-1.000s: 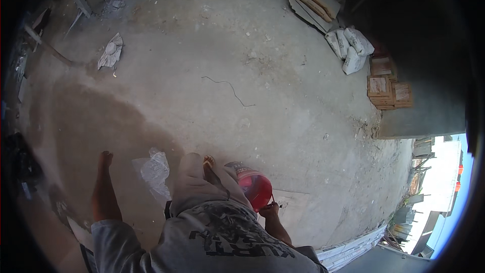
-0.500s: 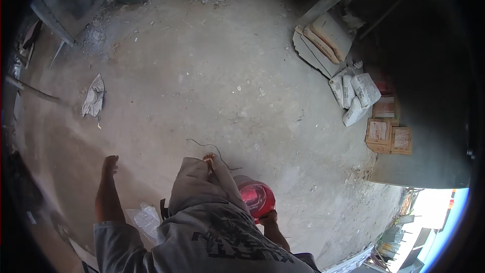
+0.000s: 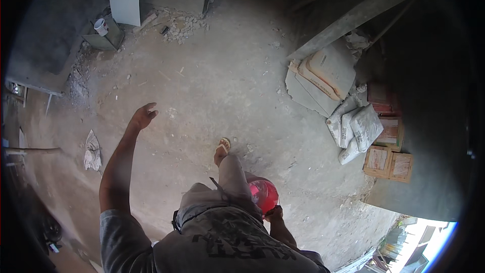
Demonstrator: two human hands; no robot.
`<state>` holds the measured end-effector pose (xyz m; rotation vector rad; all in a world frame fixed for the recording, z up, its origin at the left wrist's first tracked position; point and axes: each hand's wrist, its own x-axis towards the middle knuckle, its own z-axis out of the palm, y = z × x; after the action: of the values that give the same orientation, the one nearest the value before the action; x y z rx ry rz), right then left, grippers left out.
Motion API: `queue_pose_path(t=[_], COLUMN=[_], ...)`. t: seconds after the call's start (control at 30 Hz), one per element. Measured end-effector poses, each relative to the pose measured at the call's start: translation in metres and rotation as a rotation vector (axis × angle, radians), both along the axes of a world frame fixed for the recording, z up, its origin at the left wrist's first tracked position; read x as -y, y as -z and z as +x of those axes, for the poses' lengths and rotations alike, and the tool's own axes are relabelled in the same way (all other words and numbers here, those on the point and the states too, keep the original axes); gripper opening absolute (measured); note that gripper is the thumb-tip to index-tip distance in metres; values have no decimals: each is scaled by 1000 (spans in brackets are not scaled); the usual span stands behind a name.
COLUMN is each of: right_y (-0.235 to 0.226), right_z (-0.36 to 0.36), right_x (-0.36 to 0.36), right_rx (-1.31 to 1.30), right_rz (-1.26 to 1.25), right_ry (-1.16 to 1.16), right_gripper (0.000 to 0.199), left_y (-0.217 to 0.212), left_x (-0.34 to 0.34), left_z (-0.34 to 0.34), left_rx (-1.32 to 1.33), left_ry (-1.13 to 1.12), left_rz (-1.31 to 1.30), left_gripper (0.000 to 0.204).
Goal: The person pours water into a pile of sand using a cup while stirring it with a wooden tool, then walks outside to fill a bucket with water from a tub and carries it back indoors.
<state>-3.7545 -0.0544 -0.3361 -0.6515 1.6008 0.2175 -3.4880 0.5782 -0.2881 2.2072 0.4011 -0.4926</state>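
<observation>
At my right side hangs a red bucket, partly behind my right leg. My right hand is closed at its edge, where a thin handle seems to rise; the fingers are only partly visible. What the bucket contains, if anything, I cannot make out. My left hand is stretched forward in the air over the floor, its fingers apart, holding nothing. A sandalled foot of mine steps ahead on the concrete.
Right of me lie white sacks, cardboard boxes and stacked flat packages by a slanting post. Rubble and a box-like container with a white tub stand ahead. A crumpled sack lies left.
I have stepped forward; sacks, boxes and rubble sit lower in the picture. My left arm has swung forward and up. The bucket stays in my right hand.
</observation>
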Motion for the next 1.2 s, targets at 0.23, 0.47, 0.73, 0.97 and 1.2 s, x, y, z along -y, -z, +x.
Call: queue_pose_path(t=[0.23,0.47,0.73,0.97,1.2], right_y=[-34,-57,-89,-72,-59], right_z=[184,384,563,697,804], right_x=[-6,-47,-70,-80,-103], right_rx=[-7,79,105,82,88], right_rz=[-61,-121,-77,80,-51], right_ry=[126,58,119,83,-32], right_gripper=[28,30,31,27,30], left_y=[6,21,-68,-70,-11], left_x=[-35,-116,-97,-55,-35], left_z=[109,263,548,721,771], left_rx=[-264,-285,42,-42,-433], left_ry=[253,152,40,201,274], left_rz=[248,332,224,171,127], left_gripper=[48,51,45,48,46])
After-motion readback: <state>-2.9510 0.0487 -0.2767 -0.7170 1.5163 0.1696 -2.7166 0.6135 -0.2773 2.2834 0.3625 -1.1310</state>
